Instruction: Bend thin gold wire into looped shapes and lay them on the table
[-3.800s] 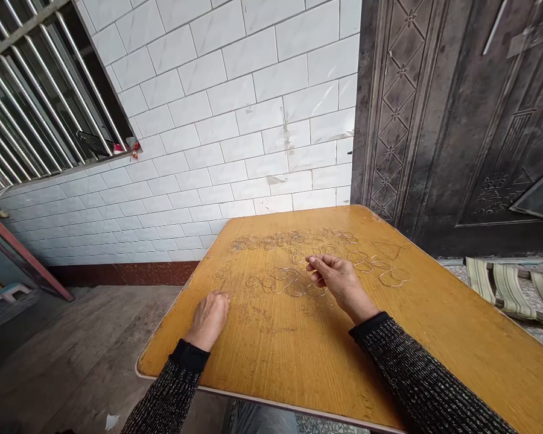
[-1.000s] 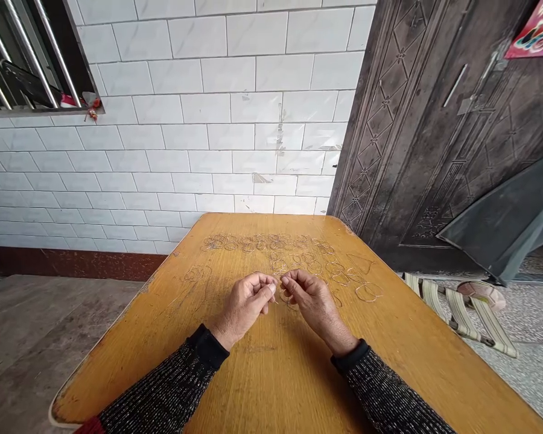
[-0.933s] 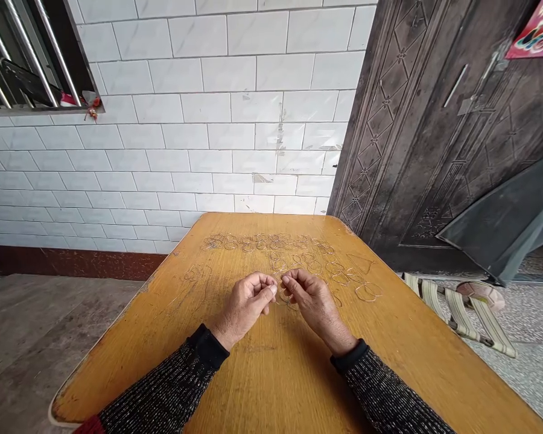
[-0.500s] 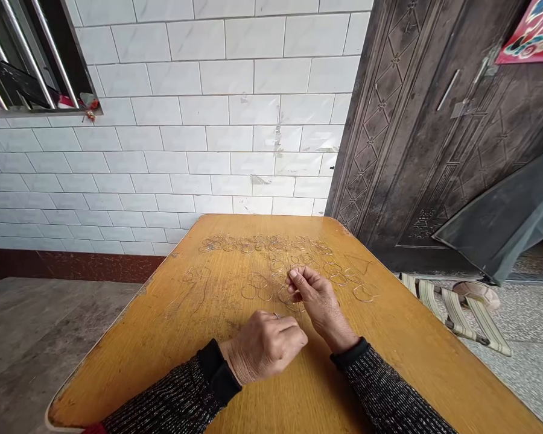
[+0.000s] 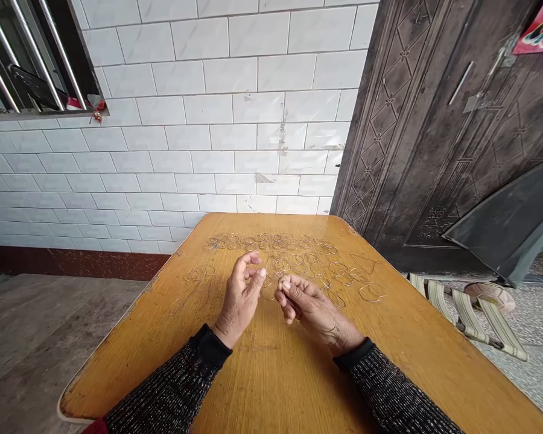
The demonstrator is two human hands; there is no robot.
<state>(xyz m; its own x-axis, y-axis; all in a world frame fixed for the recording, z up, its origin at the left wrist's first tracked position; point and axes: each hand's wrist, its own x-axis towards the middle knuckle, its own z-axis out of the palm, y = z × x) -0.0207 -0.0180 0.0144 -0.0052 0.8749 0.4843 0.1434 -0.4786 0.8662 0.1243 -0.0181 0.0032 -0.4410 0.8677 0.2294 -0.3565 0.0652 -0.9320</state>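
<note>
My right hand point(image 5: 314, 310) is closed in a pinch, thumb against fingertips, over the middle of the wooden table point(image 5: 262, 398). A thin wire seems to be in the pinch, and a fine line of it curves across the wrist; most of it is too faint to follow. To its left, my left hand point(image 5: 239, 298) is raised with thumb and fingers apart, nothing visible between them. Beyond both hands lies a row of thin wire loops point(image 5: 278, 242). More loose loops point(image 5: 371, 293) spread just past my right hand, some partly hidden by it.
On the table's left lie tangled thin strands point(image 5: 198, 274). A white tiled wall point(image 5: 208, 138) rises behind the far edge. At right stand a dark carved door point(image 5: 434, 132), a grey sheet point(image 5: 507, 223) and a striped strap seat point(image 5: 470, 313) on the floor.
My left hand has gone from a closed fist near the table's front to open fingers farther up and left. My right hand stays pinched, slightly lower. The view has shifted a little.
</note>
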